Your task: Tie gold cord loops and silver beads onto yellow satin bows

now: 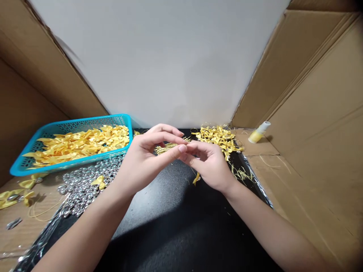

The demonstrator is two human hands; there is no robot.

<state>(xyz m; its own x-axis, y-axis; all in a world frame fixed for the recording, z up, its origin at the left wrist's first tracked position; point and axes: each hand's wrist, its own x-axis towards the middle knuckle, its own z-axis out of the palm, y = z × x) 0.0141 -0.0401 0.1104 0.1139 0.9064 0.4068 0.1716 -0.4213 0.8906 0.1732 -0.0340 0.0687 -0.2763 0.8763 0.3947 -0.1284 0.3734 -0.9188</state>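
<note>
My left hand (150, 155) and my right hand (208, 160) meet above the black work surface (170, 211), fingertips touching. Thumb and forefinger of the left are pinched together; what lies between them is too small to make out. The right hand's fingers are curled in a pinch too. From beneath them a yellow ribbon bow (196, 178) pokes out, mostly hidden by the hand. Just behind the fingers lies a bundle of gold cords (167, 147). Beyond the right hand is a pile of yellow bows with gold cord loops (217, 136).
At left a blue basket (70, 120) holds many yellow bows. Silver beads (82, 189) spread before it, with a single bow (99, 182) on them. A small bottle with yellow contents (257, 134) stands at right near cord scraps (242, 173). Cardboard walls (317, 90) flank both sides.
</note>
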